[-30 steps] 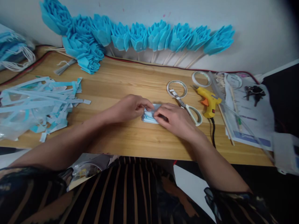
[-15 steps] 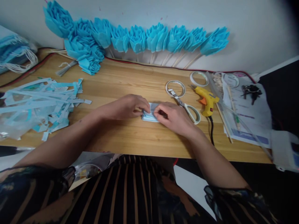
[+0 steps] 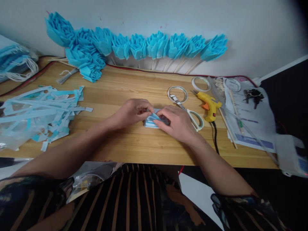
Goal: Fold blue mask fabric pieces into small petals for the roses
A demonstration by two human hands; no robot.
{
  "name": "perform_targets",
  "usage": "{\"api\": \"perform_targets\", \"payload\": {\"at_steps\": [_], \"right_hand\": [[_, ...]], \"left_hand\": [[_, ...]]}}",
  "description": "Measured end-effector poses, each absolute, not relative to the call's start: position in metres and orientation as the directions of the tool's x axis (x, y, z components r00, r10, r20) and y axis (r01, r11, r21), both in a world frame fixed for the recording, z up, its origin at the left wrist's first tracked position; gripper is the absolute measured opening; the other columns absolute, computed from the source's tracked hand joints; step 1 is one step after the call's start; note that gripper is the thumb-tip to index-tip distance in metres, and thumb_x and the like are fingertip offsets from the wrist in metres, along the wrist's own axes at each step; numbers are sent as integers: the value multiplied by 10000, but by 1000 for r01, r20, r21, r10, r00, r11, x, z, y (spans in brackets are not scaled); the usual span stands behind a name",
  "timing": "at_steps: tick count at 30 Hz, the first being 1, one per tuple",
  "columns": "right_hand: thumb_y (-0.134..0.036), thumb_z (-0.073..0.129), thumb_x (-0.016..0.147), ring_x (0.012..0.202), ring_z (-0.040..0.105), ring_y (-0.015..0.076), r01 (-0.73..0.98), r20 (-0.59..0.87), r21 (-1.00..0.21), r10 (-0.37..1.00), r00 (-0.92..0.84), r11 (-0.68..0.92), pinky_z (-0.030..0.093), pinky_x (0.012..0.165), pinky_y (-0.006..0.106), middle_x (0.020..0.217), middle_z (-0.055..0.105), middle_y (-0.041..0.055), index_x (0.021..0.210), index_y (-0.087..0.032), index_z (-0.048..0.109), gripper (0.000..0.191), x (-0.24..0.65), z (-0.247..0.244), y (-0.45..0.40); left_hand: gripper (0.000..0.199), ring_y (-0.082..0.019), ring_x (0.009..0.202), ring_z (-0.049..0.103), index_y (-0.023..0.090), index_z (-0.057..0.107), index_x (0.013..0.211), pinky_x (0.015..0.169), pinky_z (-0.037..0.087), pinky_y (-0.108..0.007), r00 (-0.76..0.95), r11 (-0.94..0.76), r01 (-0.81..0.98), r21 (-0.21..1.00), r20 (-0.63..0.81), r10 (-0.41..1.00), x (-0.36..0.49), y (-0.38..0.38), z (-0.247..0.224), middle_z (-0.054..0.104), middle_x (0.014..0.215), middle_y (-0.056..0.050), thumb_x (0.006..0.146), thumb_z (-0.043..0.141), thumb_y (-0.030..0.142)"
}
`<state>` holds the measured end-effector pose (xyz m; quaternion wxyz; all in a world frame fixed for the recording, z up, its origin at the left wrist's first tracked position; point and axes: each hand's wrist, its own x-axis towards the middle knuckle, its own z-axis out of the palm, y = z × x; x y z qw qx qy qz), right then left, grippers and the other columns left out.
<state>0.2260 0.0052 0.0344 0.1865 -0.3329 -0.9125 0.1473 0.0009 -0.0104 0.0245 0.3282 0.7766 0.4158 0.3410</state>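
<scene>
A small stack of light blue, thin fabric pieces lies on the table between my hands. My left hand pinches the raised edge of the top piece between thumb and fingers. From the other side, my right hand has its thumb on the front of the same piece and its fingers bent behind it. That piece is lifted and curved, while the layers below stay flat. Just beyond my right hand are scissors with pale handles, partly hidden behind it.
Right of the scissors lie a yellow glue gun, tape rolls and papers with keys. Blue strip scraps cover the left. Blue fabric flowers on sticks lean along the wall; blue masks sit far left.
The top fabric piece, flat before, now has its edge lifted and curved between my fingers. My right thumb has moved onto its front. The view has tilted slightly.
</scene>
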Motion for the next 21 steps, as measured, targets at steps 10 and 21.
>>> {"api": "perform_targets", "payload": {"at_steps": [10,21], "right_hand": [[-309,565,900,752,606,164,483,367,-770,909,-198,416,486,717,309,813,681,7,855,-223,615,109,229,32,13],[-202,581,925,956,634,236,528,586,-183,523,-618,829,453,876,420,1019,734,49,1038,-294,722,202,223,37,0]], "left_hand": [[330,-154,838,675,152,722,945,743,532,-255,187,-322,257,911,280,942,6,-24,41,752,925,-69,968,558,437],[459,-234,970,732,117,743,1066,892,586,-386,348,125,-311,942,-9,937,19,-21,23,770,1070,-159,849,699,520]]}}
